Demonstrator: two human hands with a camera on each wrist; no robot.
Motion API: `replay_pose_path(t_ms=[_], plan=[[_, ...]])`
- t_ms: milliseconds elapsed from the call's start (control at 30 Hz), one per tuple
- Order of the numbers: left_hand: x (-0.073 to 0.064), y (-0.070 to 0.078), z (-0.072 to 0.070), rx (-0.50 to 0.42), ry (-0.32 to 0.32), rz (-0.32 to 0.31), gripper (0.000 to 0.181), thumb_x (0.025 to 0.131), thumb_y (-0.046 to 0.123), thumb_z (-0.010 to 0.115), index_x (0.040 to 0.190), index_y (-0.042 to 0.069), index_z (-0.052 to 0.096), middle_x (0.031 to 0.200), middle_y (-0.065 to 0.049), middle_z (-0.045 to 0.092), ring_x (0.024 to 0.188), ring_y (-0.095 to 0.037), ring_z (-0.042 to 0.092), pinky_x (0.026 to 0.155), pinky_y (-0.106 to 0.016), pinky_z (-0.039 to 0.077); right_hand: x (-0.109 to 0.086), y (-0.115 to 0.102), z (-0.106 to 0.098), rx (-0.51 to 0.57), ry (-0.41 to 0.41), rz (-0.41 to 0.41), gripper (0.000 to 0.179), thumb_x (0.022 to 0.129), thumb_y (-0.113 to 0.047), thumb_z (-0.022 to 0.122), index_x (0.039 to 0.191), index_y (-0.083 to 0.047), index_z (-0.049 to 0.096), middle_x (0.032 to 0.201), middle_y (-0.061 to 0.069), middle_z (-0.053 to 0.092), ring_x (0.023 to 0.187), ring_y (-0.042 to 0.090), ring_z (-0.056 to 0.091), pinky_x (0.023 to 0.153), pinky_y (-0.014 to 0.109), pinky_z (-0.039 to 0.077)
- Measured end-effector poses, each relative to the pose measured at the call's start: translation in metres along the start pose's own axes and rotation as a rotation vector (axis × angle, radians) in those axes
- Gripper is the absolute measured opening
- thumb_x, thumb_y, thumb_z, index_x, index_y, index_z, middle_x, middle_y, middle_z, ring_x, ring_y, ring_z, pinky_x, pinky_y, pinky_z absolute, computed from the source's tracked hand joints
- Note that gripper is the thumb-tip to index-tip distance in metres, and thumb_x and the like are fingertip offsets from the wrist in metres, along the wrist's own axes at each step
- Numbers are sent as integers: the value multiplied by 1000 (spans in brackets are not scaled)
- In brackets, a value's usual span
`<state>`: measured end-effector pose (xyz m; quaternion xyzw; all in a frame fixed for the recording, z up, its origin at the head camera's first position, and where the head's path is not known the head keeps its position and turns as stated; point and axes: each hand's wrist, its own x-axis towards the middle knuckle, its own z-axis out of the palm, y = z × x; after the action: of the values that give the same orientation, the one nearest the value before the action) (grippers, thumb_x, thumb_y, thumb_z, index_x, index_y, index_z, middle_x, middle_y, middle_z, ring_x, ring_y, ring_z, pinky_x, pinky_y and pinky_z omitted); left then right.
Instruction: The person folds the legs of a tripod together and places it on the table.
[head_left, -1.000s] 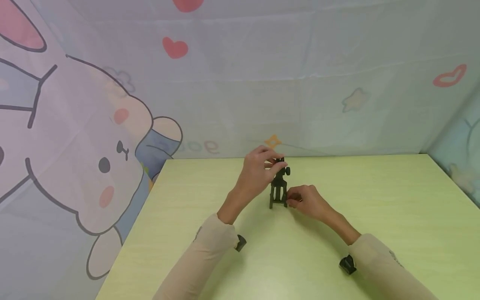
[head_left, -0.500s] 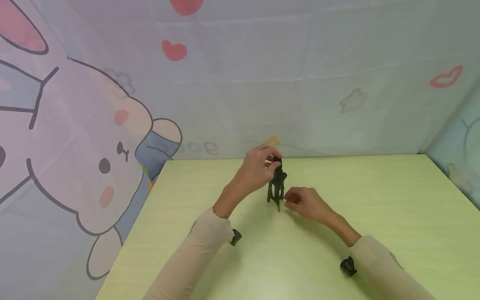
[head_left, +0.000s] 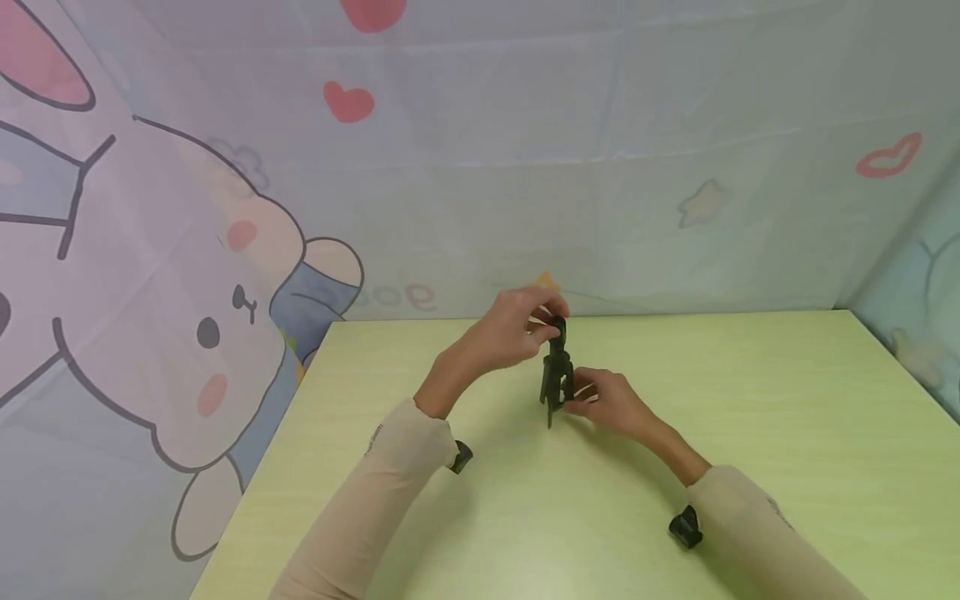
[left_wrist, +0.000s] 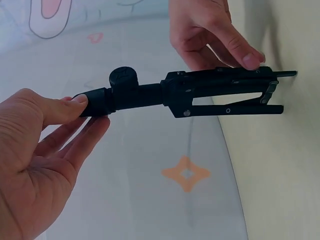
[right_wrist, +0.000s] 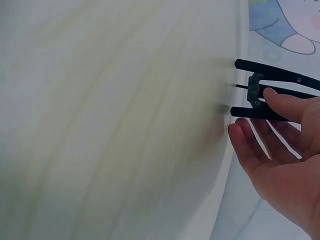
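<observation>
A small black tripod (head_left: 557,379) stands nearly upright at the back middle of the table, its legs close together. My left hand (head_left: 513,329) pinches its top end between thumb and fingers. In the left wrist view, the tripod (left_wrist: 150,95) shows a round knob on its neck and a thin rod that reaches past the leg ends towards the table. My right hand (head_left: 611,402) holds the lower legs. In the right wrist view, that hand's thumb (right_wrist: 285,104) lies on a leg near the small hinged brace, fingers behind. Whether the legs touch the table, I cannot tell.
The pale yellow-green table (head_left: 600,517) runs back to a cloth backdrop (head_left: 480,208) printed with hearts, stars and a rabbit. Dark camera mounts (head_left: 686,527) sit at both sleeve cuffs, above the table.
The tripod has turned about its upright axis, and its knob no longer shows on the right. My right fingers came off the legs, then took hold of them again. The left forearm swung lower left.
</observation>
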<state>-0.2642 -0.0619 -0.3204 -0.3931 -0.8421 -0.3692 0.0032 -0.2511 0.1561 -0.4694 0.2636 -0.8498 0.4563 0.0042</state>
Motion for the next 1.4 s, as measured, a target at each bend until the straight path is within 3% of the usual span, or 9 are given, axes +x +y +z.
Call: replay_pose_path(t_ms=[233, 433, 700, 933, 1200, 1400], plan=[[4, 0, -4, 37, -46, -23, 20, 97, -2, 70, 117, 2, 73, 117, -7, 69, 105, -17, 72, 87, -18, 58, 8, 4, 6, -2, -47, 13, 14, 92, -10, 80, 104, -3, 74, 98, 7, 77, 88, 22, 75, 78, 33, 60], [3, -2, -3, 87, -73, 18, 23, 95, -2, 73, 118, 3, 74, 116, -4, 72, 103, -15, 72, 87, -16, 56, 11, 6, 9, -9, -68, -11, 12, 92, -7, 79, 101, -1, 74, 97, 8, 78, 89, 23, 76, 78, 31, 60], [-4, -5, -9, 126, -58, 60, 20, 94, -1, 76, 113, 4, 75, 111, -3, 73, 100, -14, 72, 85, -17, 57, 11, 8, 9, -36, -77, -31, 13, 92, -8, 80, 103, -3, 75, 100, 7, 77, 92, 22, 76, 79, 32, 61], [-15, -11, -17, 67, -28, 63, 15, 92, -2, 77, 106, 3, 76, 106, -3, 72, 98, -13, 71, 85, -17, 58, 9, 15, -2, 50, -95, -44, 19, 93, -4, 78, 111, 2, 73, 108, 14, 75, 100, 30, 75, 86, 36, 63], [-27, -23, -23, 23, 6, 51, 17, 90, -7, 77, 106, 0, 77, 105, -8, 73, 98, -17, 72, 85, -18, 60, 1, 16, -20, 126, -112, 21, 21, 94, -1, 75, 115, 3, 72, 112, 18, 71, 105, 36, 73, 84, 31, 63], [-34, -32, -23, 32, 24, 39, 18, 90, -5, 78, 107, 1, 77, 105, -7, 73, 98, -16, 72, 84, -18, 60, -6, 18, -31, 218, -90, 157, 33, 94, -7, 78, 124, 3, 69, 127, 21, 64, 112, 33, 70, 86, 33, 61]])
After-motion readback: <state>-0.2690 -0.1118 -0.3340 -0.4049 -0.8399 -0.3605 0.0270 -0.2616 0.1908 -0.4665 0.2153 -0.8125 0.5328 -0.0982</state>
